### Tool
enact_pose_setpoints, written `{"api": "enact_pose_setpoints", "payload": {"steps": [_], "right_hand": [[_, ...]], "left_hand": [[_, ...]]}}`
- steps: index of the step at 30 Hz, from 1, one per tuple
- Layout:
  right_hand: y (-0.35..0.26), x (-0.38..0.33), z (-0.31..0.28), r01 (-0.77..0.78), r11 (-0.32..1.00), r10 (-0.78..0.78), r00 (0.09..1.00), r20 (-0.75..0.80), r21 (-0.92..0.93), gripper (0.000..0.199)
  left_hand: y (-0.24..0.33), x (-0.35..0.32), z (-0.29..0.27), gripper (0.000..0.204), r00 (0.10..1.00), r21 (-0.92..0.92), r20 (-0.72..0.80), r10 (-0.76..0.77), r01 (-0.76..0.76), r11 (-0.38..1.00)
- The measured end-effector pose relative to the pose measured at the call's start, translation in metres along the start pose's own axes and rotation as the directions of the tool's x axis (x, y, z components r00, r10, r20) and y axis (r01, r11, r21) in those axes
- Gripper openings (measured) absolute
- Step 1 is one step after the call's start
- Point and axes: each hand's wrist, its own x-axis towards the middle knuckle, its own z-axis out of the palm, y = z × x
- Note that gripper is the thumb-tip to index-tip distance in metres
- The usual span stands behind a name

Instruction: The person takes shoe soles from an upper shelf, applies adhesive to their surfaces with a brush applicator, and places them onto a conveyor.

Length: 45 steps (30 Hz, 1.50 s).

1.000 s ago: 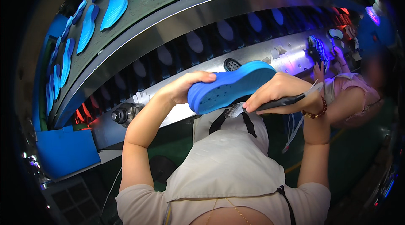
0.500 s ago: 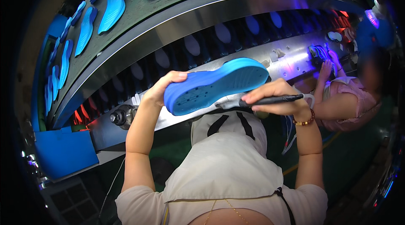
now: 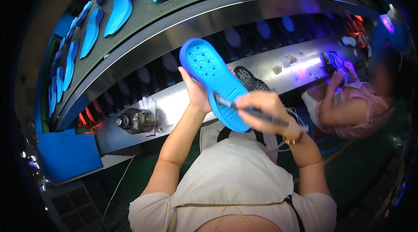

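Note:
A bright blue shoe sole (image 3: 211,68) with small holes at its far end is held up in front of me, its inner face toward me. My left hand (image 3: 197,93) grips it by its left edge, with fingertips showing past the far side. My right hand (image 3: 263,109) is closed around a black-handled brush (image 3: 267,117) with a pale tube at its rear end. The bristle end lies at the sole's inner face near the middle; the hand is slightly smeared by motion.
A black perforated piece (image 3: 250,79) lies on the metal ledge (image 3: 174,101). A dark bottle (image 3: 141,120) and a white glove (image 3: 148,104) sit to the left. Blue soles (image 3: 119,10) lie on the green belt (image 3: 143,3) beyond. A co-worker (image 3: 348,105) works at the right.
The sole has turned from lying crosswise to slanting lengthwise, its inner face now toward me. My left hand has shifted right; the brush has moved from below the sole onto its inside.

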Motion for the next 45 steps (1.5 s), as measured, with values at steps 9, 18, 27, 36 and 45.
{"api": "enact_pose_setpoints", "payload": {"steps": [9, 18, 27, 36, 45], "right_hand": [[-0.001, 0.015, -0.019, -0.105, 0.977, 0.118, 0.991, -0.058, 0.186, 0.018], [0.001, 0.002, -0.030, -0.141, 0.949, 0.135, 0.990, 0.041, 0.282, 0.019], [0.013, -0.002, -0.034, -0.253, 0.673, 0.270, 0.959, 0.087, 0.695, 0.021], [-0.011, 0.001, -0.006, -0.142, 0.756, 0.234, 0.970, -0.061, 0.639, 0.019], [-0.003, 0.016, -0.026, -0.072, 0.841, 0.042, 0.997, 0.069, 0.537, 0.024]], "left_hand": [[0.002, -0.005, 0.028, 0.102, 0.998, -0.057, 0.062, 0.032, -0.028, 0.998], [0.029, -0.002, 0.033, 0.093, 0.976, -0.060, 0.088, 0.199, -0.194, 0.979], [0.054, 0.003, 0.054, 0.084, 0.941, 0.025, 0.215, 0.260, -0.272, 0.962], [0.011, -0.006, 0.051, 0.052, 0.978, 0.043, 0.014, 0.209, -0.210, 0.977], [0.014, 0.004, 0.048, 0.050, 0.983, -0.108, 0.099, 0.156, -0.146, 0.983]]}}
